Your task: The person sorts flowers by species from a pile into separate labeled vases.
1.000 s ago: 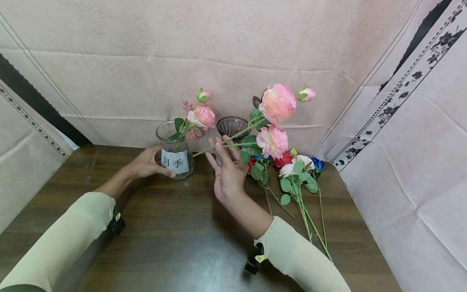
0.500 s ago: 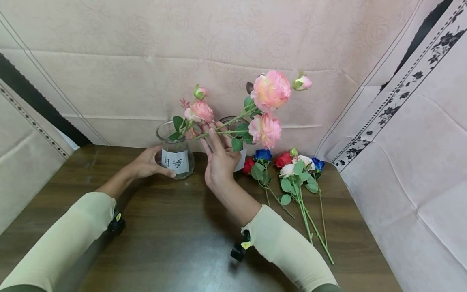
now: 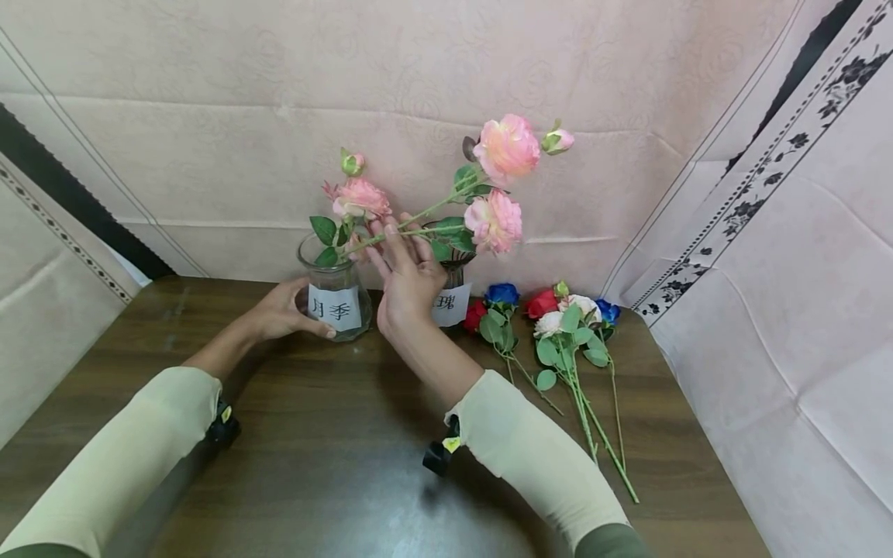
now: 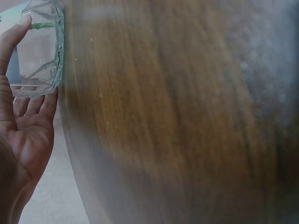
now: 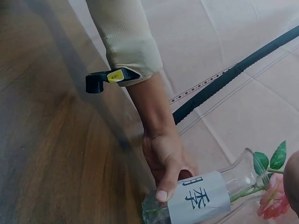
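Observation:
A clear glass vase [image 3: 349,328] with a white label [image 3: 335,309] stands upright at the back of the table. My left hand [image 3: 281,311] grips its lower left side, thumb across the front. A spray of pink roses [image 3: 359,197] stands in the vase, its stem showing through the glass. Just right of the vase mouth, my right hand [image 3: 412,291] holds a second spray of pink roses [image 3: 508,149] by its stem, between thumb and fingers. This spray slants up to the right; its stem end is by the vase mouth. The right wrist view shows the left thumb on the label.
A dark glass vase [image 3: 456,277] with a label stands behind my right hand, partly hidden. Red, blue and white flowers [image 3: 577,318] with long green stems lie on the brown wooden table [image 3: 293,465] at right. Patterned cloth [image 3: 279,170] hangs behind the table.
My right hand has moved left and up with the held spray, bringing its stem end to the vase mouth. The spray in the vase has shifted slightly left. The left hand stays put.

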Motion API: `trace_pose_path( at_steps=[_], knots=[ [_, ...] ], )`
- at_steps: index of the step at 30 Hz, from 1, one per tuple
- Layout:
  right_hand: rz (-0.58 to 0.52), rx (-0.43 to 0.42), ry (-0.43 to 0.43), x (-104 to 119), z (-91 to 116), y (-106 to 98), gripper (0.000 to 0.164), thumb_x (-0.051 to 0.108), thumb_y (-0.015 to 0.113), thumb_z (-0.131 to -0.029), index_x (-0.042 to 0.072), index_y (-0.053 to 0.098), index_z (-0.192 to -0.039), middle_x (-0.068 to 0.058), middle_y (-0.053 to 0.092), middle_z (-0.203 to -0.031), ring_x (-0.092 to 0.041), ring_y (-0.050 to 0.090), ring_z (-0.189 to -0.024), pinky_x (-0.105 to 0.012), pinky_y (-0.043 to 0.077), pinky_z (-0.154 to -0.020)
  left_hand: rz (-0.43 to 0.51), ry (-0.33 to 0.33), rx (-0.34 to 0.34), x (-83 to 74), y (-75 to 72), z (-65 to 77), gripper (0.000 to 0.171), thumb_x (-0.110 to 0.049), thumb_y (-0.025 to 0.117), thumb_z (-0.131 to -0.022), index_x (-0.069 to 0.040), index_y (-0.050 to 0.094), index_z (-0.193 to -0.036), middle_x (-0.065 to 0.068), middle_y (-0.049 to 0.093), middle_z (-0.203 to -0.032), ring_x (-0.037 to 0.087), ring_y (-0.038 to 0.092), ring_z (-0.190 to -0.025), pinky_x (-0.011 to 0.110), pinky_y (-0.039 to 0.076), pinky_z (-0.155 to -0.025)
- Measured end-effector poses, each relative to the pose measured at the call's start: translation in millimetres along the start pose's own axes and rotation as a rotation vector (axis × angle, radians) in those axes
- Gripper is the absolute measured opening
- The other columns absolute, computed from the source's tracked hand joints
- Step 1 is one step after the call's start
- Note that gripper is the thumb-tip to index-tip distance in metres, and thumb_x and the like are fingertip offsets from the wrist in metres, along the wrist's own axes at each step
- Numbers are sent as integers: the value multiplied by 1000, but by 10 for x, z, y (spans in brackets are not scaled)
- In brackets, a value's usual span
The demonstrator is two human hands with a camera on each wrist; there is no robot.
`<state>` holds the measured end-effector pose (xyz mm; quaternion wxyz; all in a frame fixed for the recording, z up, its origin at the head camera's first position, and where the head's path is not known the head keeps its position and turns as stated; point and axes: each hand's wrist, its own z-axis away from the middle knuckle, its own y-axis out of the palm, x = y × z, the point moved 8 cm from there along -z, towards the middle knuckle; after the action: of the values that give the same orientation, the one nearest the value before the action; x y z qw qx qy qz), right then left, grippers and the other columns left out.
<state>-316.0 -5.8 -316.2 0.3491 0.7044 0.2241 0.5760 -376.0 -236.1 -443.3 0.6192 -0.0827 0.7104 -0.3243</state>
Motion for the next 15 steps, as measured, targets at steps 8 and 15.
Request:
trace_pose_path(
  at_steps=[8,15],
  knots=[
    [109,-25,-17,-155,-38,-5,21,8,84,-102,4,85,-123,-6,87,-113,-12,81,-98,-42,69,-97,5,-6,6,20,12,-7,95,-23,106,-80,-11,54,-159,13,76,-142,23,72,-126,22,55,-101],
    [249,24,-92,-236,-56,29,17,3,82,-102,-2,82,-118,-9,87,-114,-4,77,-96,-26,64,-90,21,4,3,19,11,-15,92,-20,106,-79,-12,56,-157,13,76,-141,23,72,-126,22,55,-102]
  ],
)
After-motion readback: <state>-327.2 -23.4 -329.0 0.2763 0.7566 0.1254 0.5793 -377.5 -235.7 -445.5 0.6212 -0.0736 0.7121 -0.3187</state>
